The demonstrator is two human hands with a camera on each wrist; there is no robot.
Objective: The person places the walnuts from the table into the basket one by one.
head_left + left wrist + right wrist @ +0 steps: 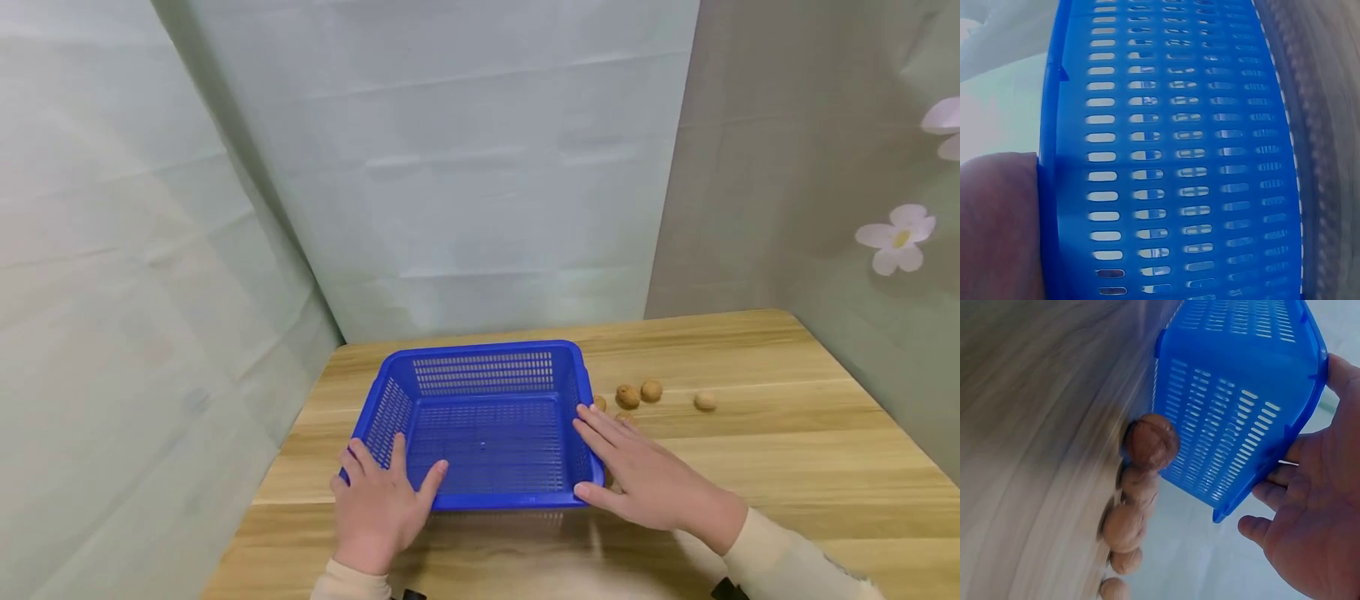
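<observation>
A blue plastic basket [516, 500] with slotted walls stands on the wooden table, its bottom showing through the opening. My left hand [378, 508] rests on its near left corner, fingers spread and thumb reaching over the near rim. On the right side, my right hand [648, 479] lies against the rim with fairly straight fingers laid over it. Several walnuts [627, 396] lie along the basket's right side, some partly hidden by my right hand. In the right wrist view, one walnut [1152, 442] sits right beside the basket wall [1229, 419].
A paler walnut [705, 402] lies farther right on the wooden table [810, 450]. Pale cloth curtains [480, 167] hang behind the table and along its left side. Another curtain [765, 208] with printed flowers borders the right.
</observation>
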